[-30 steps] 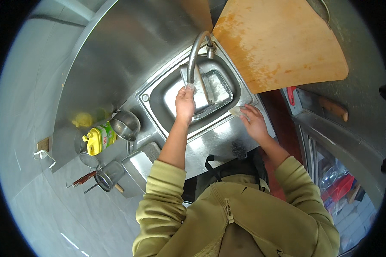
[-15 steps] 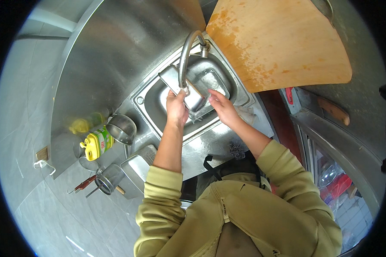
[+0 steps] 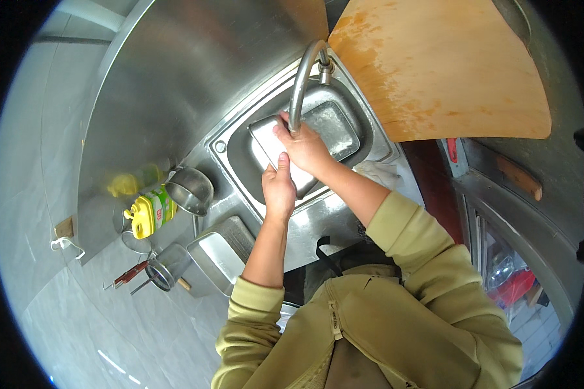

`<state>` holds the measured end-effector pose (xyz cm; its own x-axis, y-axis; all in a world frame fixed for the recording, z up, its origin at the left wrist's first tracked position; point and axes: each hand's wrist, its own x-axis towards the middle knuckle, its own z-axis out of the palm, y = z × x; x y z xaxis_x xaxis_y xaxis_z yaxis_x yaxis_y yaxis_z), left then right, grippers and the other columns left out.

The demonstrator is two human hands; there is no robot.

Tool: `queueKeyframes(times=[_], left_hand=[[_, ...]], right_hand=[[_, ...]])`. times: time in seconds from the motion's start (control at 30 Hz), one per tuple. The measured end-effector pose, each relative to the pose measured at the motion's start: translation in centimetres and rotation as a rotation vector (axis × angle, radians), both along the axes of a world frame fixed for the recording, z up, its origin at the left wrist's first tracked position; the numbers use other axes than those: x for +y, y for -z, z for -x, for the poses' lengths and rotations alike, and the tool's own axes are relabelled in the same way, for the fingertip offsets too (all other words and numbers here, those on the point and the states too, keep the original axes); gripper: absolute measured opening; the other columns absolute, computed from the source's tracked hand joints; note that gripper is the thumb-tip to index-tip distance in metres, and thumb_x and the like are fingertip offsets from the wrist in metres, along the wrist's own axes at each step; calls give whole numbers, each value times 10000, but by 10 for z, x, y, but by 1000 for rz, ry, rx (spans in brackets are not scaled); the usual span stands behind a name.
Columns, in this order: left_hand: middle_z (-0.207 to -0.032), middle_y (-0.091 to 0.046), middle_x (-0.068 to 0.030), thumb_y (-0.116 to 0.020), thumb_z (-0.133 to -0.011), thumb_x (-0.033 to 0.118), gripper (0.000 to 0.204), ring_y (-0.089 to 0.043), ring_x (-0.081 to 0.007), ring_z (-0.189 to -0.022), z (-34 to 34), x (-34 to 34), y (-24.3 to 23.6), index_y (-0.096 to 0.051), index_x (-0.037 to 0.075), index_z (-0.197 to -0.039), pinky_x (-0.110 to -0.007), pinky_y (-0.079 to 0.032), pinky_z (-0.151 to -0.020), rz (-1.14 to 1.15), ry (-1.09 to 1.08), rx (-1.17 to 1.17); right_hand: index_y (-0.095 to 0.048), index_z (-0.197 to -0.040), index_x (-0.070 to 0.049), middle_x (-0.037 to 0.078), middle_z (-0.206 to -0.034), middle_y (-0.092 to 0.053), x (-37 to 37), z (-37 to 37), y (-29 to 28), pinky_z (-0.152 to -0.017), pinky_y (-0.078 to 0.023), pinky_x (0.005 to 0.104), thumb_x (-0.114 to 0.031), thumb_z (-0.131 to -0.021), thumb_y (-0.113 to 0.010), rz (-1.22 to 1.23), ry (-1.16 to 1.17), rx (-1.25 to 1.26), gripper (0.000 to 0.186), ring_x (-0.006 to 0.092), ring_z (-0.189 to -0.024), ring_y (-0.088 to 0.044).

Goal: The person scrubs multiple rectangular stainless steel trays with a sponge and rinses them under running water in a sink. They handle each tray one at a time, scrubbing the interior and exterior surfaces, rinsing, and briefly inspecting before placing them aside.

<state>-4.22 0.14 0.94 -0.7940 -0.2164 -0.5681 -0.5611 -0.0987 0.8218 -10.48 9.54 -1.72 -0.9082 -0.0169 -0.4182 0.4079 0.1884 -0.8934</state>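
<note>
A rectangular stainless steel pan (image 3: 263, 136) is tilted over the sink (image 3: 232, 129), under the curved tap (image 3: 300, 84). My left hand (image 3: 279, 189) is closed on its near side, thumb up along the surface. Across the pan lies my right hand (image 3: 305, 149), its fingers extended over the metal towards the far edge, just below the spout. The tap hides part of this hand, and my hands cover much of the pan. Another shallow metal tray (image 3: 336, 133) with a wet shine sits in the right part of the basin.
Left of the sink are a metal pot (image 3: 189, 191), a yellow and green bottle (image 3: 150, 211), a rectangular metal tray (image 3: 224, 249) and a strainer holding utensils (image 3: 169, 266). A large wooden board (image 3: 441, 71) stands at the right back. A crumpled cloth (image 3: 377, 174) lies by the sink's right corner.
My right hand has moved left from beside the pan onto its surface. The pan has turned slightly in my left hand, and the whole view has shifted a little.
</note>
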Motion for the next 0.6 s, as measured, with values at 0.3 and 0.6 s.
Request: queueKeyframes(times=[0.3, 0.6], left_hand=[[-1063, -688, -65, -697, -909, 122, 269, -626, -144, -953, -33, -31, -34, -645, -15, -1135, -304, -488, -882, -178, 34, 75], [-1073, -671, -95, -577, -986, 392, 444, -617, -180, -985, -47, -80, -36, -612, -25, -1132, -334, -488, -896, -109, -181, 216]], right_hand=[[-659, -1186, -26, 62, -989, -669, 18, 11, 64, -809, -471, 299, -405, -996, -534, 414, -58, -199, 442, 141, -882, -589], [-613, -1155, 16, 123, -992, -667, 35, -21, 87, -829, -472, 353, -365, -1008, -457, 171, -49, -326, 437, 211, -892, -612]])
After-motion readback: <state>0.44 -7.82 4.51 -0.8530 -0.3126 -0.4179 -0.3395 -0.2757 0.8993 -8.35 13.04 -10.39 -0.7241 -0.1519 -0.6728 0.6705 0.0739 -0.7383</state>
